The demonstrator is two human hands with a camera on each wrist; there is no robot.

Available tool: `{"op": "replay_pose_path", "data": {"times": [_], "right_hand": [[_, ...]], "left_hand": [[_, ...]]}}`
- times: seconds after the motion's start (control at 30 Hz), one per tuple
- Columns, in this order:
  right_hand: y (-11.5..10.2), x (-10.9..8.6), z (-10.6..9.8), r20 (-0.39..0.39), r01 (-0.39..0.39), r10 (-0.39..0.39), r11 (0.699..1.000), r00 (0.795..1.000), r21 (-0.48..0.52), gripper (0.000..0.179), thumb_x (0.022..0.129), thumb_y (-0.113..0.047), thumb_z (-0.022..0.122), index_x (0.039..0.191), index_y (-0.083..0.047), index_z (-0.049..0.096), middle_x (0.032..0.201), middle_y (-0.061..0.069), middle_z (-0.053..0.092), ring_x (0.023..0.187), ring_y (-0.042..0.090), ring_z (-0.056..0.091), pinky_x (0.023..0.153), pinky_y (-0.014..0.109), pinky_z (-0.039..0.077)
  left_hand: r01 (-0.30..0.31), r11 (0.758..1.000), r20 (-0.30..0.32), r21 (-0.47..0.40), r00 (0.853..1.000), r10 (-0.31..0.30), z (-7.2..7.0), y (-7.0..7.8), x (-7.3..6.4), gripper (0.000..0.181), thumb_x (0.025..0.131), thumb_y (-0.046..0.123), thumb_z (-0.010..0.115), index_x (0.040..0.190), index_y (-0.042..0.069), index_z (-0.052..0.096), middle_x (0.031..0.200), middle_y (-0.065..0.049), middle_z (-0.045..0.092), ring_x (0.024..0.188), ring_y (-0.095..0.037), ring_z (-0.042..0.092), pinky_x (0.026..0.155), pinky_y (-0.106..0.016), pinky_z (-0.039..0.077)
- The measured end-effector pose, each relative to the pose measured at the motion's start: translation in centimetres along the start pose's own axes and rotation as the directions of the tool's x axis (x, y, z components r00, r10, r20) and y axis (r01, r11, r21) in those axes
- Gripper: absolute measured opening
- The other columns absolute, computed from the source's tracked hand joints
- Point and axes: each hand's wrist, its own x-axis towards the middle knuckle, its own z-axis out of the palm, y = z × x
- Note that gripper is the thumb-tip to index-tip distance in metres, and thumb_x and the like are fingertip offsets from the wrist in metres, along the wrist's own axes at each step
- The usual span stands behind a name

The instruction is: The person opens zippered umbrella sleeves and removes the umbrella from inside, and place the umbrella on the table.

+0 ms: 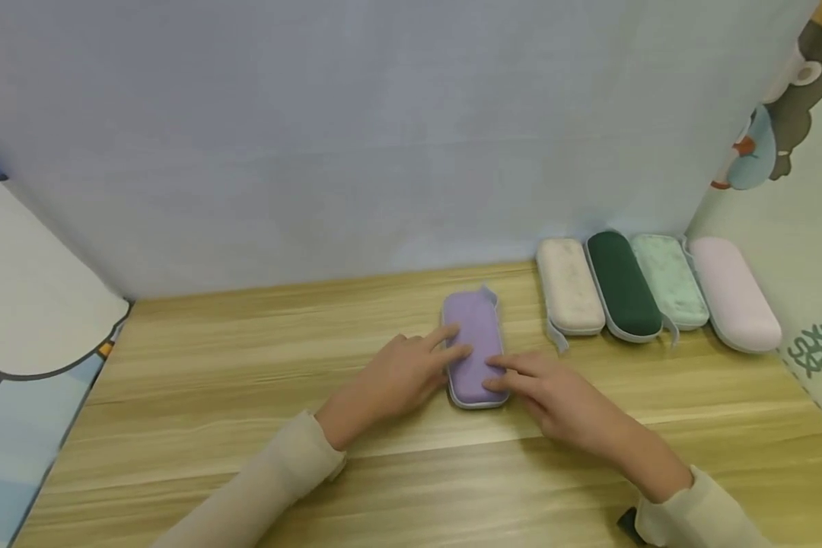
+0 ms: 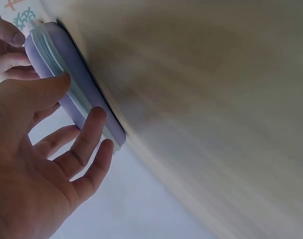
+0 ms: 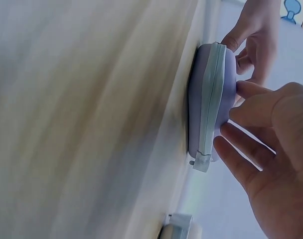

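Observation:
A purple zippered hard case, like a glasses case (image 1: 476, 312), lies flat on the wooden table, with a grey zip band round its side and a small fabric tab at its far end. From the left, my left hand (image 1: 400, 373) touches its top with loosely extended fingers; in the left wrist view the thumb (image 2: 54, 89) lies near the zip band. My right hand (image 1: 555, 392) rests its fingertips on the top from the right. The right wrist view shows those fingers (image 3: 241, 154) spread against the case, not wrapped round it.
To the right stand several similar cases in a row by the back wall: cream (image 1: 570, 285), dark green (image 1: 622, 285), mint (image 1: 670, 281) and pale pink (image 1: 736, 297). Cloth walls (image 1: 383, 152) border the wooden table (image 1: 212, 365) at the back and both sides.

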Motion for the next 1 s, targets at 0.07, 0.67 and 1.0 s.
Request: {"op": "replay_pose_path", "data": {"times": [0.07,0.67,1.0], "right_hand": [[-0.5,0.0,0.3,-0.008,0.021,-0.021,1.000,1.000,0.011,0.042,0.088,0.007,0.074,0.122,-0.018,0.077,0.137,0.007,0.069,0.122,0.029,0.068,0.099,0.047,0.057],[-5.6,0.3,2.6,-0.011,0.127,-0.126,0.985,0.992,0.116,0.039,0.088,0.001,0.077,0.119,-0.023,0.076,0.137,0.002,0.067,0.123,0.021,0.067,0.099,0.041,0.059],[-4.0,2.2,0.8,0.066,-0.137,0.120,0.895,0.991,0.424,0.028,0.100,0.003,0.063,0.110,-0.021,0.073,0.128,-0.002,0.073,0.118,0.020,0.070,0.097,0.033,0.058]], "left_hand": [[0.002,1.000,-0.005,0.022,1.000,-0.002,-0.2,0.3,-1.1,0.051,0.102,0.028,0.067,0.151,0.025,0.054,0.159,-0.012,0.050,0.110,-0.027,0.074,0.087,-0.047,0.059],[0.056,0.992,-0.048,0.115,0.998,-0.051,-1.5,2.3,-8.0,0.039,0.098,0.019,0.067,0.137,0.024,0.066,0.142,-0.008,0.063,0.105,-0.026,0.072,0.095,-0.048,0.056],[0.070,0.987,-0.118,0.144,0.992,-0.053,-1.7,4.1,-7.5,0.020,0.099,0.019,0.063,0.118,0.014,0.066,0.130,-0.010,0.063,0.122,-0.029,0.059,0.097,-0.042,0.056]]}}
